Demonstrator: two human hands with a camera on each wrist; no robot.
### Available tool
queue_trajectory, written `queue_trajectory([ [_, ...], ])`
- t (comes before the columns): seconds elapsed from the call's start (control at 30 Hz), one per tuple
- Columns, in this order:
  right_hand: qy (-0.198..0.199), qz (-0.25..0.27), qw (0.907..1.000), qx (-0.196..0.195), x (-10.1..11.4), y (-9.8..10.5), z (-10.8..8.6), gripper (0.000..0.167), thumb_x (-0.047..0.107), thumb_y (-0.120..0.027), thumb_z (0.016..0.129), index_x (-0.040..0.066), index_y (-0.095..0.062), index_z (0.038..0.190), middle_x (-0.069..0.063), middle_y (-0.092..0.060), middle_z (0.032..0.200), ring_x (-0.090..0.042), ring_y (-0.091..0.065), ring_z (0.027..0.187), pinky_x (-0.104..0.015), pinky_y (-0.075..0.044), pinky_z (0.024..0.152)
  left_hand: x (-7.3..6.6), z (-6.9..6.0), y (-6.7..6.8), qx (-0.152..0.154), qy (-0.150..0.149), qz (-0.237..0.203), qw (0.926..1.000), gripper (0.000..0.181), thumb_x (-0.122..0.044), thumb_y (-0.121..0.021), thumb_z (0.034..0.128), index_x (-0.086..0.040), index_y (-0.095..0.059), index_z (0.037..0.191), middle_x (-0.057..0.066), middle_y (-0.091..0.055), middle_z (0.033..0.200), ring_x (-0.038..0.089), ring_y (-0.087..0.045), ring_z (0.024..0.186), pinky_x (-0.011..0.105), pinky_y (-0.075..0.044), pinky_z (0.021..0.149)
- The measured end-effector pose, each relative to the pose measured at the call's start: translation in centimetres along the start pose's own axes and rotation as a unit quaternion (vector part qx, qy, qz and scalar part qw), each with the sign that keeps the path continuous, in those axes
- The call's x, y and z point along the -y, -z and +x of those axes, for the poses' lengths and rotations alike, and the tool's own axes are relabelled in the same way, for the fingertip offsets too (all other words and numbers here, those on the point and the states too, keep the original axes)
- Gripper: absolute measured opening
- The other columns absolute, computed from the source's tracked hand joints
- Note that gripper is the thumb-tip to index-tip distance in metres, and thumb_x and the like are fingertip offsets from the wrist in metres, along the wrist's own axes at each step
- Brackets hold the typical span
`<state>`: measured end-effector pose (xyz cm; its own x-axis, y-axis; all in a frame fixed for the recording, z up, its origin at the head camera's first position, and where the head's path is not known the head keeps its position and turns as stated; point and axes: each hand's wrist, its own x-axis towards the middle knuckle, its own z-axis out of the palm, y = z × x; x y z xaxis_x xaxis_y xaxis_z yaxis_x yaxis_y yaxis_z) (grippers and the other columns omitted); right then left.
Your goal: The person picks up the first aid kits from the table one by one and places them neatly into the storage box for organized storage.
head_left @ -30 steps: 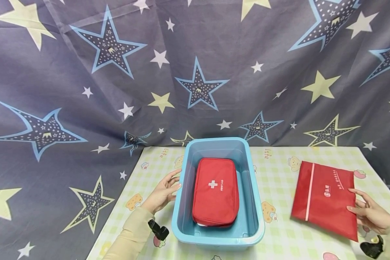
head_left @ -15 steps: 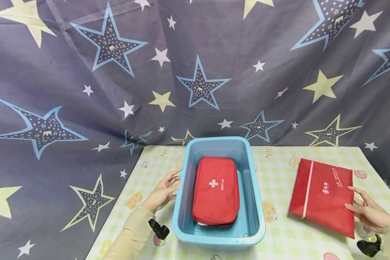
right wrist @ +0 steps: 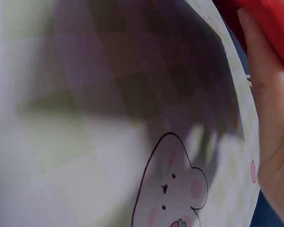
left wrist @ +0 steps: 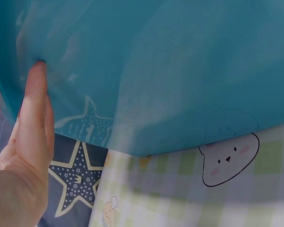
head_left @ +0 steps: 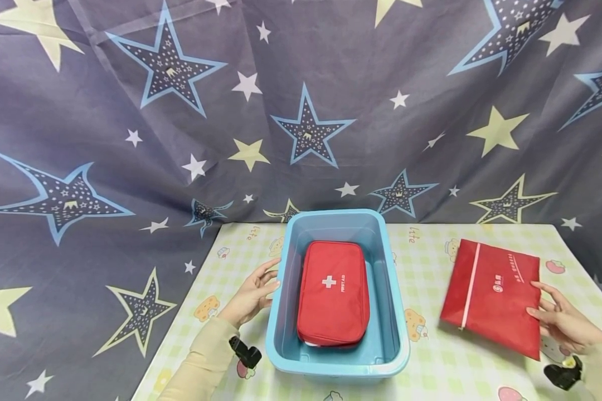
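Note:
A blue plastic bin stands mid-table, and a red first aid pouch with a white cross lies inside it. My left hand touches the bin's left side with its fingers fairly straight; the left wrist view shows a fingertip against the blue wall. To the right, my right hand pinches the right edge of a flat red zippered document bag with white print. The bag is tilted and raised off the table, casting a shadow. The right wrist view shows only a corner of the red bag beside the hand.
A green-checked tablecloth with cartoon prints covers the table. Behind and to the left hangs a dark curtain patterned with stars. Each wrist carries a small black camera, one of them the left wrist camera.
My right hand has moved the red document bag slightly left and away from me, raising it a little. The left hand, bin and first aid pouch have stayed put.

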<state>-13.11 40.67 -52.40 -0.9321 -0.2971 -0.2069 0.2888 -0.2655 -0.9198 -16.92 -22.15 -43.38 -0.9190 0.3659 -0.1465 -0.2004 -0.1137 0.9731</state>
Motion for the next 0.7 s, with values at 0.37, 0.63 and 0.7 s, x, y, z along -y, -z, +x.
queue_trajectory([
  [0.37, 0.016, 0.042, 0.999, 0.01, -0.1, -0.6, -0.2, 0.058, -0.008, -0.042, 0.096, 0.046, -0.038, 0.117, 0.014, -0.062, 0.096, -0.009, -0.066, 0.085, -0.034, -0.059, 0.068, 0.1, -0.1, -0.1, -0.003, 0.002, -0.006, 1.0, 0.062, -0.003, -0.051, 0.0956, -0.009, -0.022, 0.15, -0.001, -0.053, 0.12, 0.011, -0.062, 0.099, 0.032, -0.057, 0.073],
  [0.63, 0.032, 0.059, 0.9973, 0.027, 0.1, -1.0, -0.1, 0.057, -0.009, -0.04, 0.096, 0.043, -0.037, 0.12, 0.012, -0.062, 0.099, -0.01, -0.066, 0.086, -0.034, -0.059, 0.069, 0.2, -0.1, 0.0, -0.004, 0.001, -0.006, 1.0, 0.062, -0.004, -0.051, 0.0959, -0.01, -0.022, 0.15, -0.001, -0.053, 0.12, 0.011, -0.062, 0.098, 0.032, -0.057, 0.073],
  [0.7, 0.04, 0.07, 0.9961, 0.035, 0.1, -1.1, -0.1, 0.058, -0.01, -0.039, 0.096, 0.042, -0.038, 0.12, 0.011, -0.062, 0.1, -0.011, -0.066, 0.087, -0.034, -0.059, 0.069, 0.3, -0.2, 0.0, -0.006, 0.003, -0.003, 1.0, 0.061, -0.005, -0.051, 0.0961, -0.011, -0.022, 0.149, -0.001, -0.053, 0.12, 0.011, -0.062, 0.099, 0.032, -0.057, 0.074],
])
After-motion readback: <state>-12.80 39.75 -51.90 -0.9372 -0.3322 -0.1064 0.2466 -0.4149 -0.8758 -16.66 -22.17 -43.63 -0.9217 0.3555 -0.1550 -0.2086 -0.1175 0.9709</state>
